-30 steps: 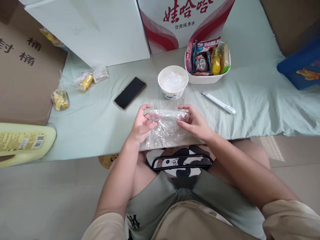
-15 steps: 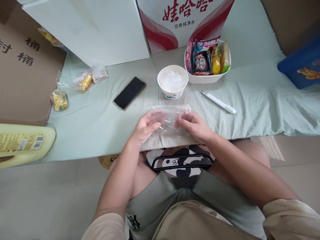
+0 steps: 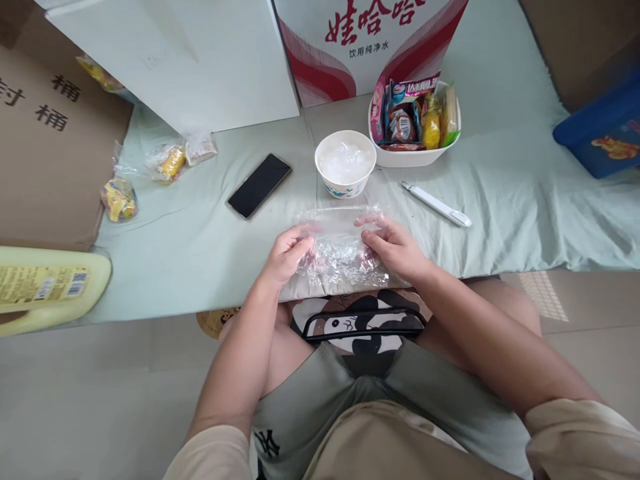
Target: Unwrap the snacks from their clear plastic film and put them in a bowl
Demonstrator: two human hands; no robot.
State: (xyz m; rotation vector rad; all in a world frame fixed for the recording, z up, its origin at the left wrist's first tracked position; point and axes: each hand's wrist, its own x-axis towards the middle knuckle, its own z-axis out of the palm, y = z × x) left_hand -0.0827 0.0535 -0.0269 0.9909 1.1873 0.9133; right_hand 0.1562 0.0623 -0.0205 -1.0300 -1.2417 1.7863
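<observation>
A crinkled clear plastic film (image 3: 335, 247), perhaps a thin bag or cover, is stretched between my two hands above the front edge of the cloth. My left hand (image 3: 289, 257) grips its left side, thumb on top and fingers partly under the film. On the other side, my right hand (image 3: 395, 247) pinches it between thumb and fingers. Just beyond the film stands a white paper bowl (image 3: 346, 190) with a blue-green pattern. Crumpled clear plastic (image 3: 344, 162) fills the bowl.
A phone (image 3: 260, 185) lies left of the bowl, a white utility knife (image 3: 437, 204) to the right. Behind are a snack-filled white basket (image 3: 420, 159) and a red-and-white carton (image 3: 325, 67). Wrapped snacks (image 3: 170, 162) and a yellow jug (image 3: 95, 280) are at left.
The film has been spread wider and flatter between my hands, its crinkled part now lower toward me. My hands have moved slightly apart. The bowl, phone and knife stay put.
</observation>
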